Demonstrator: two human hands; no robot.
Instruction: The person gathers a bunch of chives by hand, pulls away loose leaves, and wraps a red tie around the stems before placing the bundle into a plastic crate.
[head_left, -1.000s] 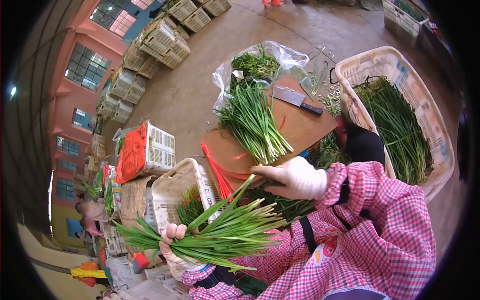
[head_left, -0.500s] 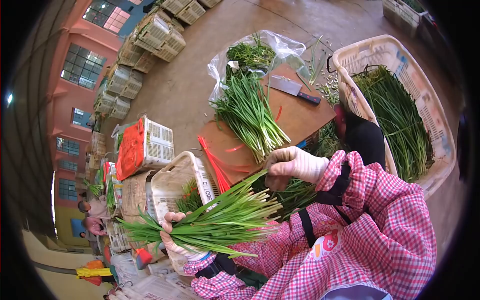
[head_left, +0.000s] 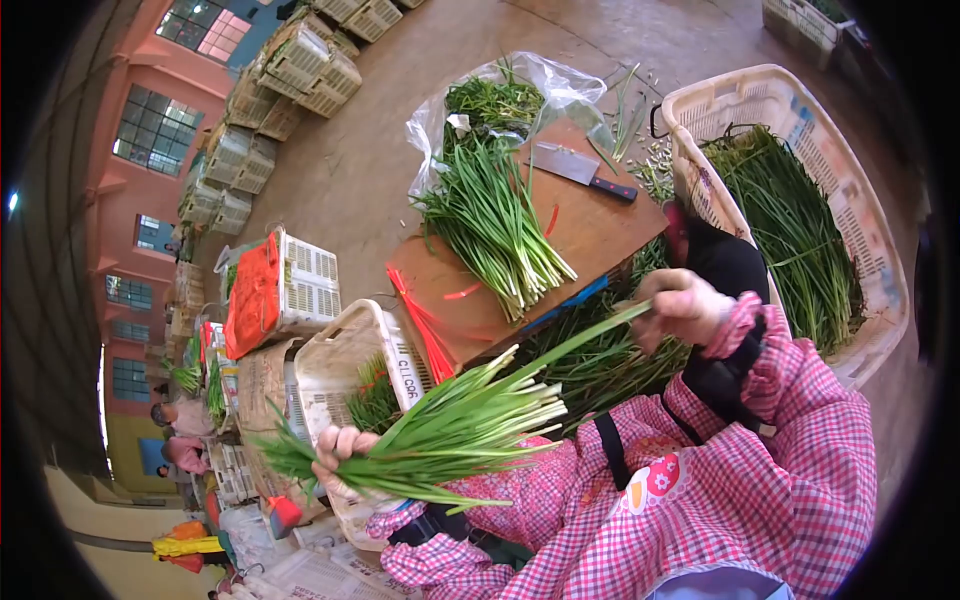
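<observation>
My left hand (head_left: 345, 462) is wrapped round a loose bunch of garlic chives (head_left: 440, 435), its pale stalk ends pointing right. My right hand (head_left: 685, 308), in a pale glove, pinches the end of a few long green chive blades (head_left: 590, 338) stretching out from that bunch. Beyond the hands, a larger pile of chives (head_left: 490, 225) lies on a brown board (head_left: 600, 235). A cleaver (head_left: 580, 168) with a dark handle rests flat on the board near its far edge. Red ties (head_left: 422, 325) lie along the board's left side.
A big white crate (head_left: 735, 215) of chives stands at the right. Another crate (head_left: 325, 350) sits left of the board, near a crate with a red cover (head_left: 252, 300). A clear plastic bag (head_left: 570, 88) holds greens behind the board. Loose chives (head_left: 620, 385) lie below it.
My right hand has moved right, away from the bunch, drawing the pinched blades out with it. My left hand keeps its hold on the bunch.
</observation>
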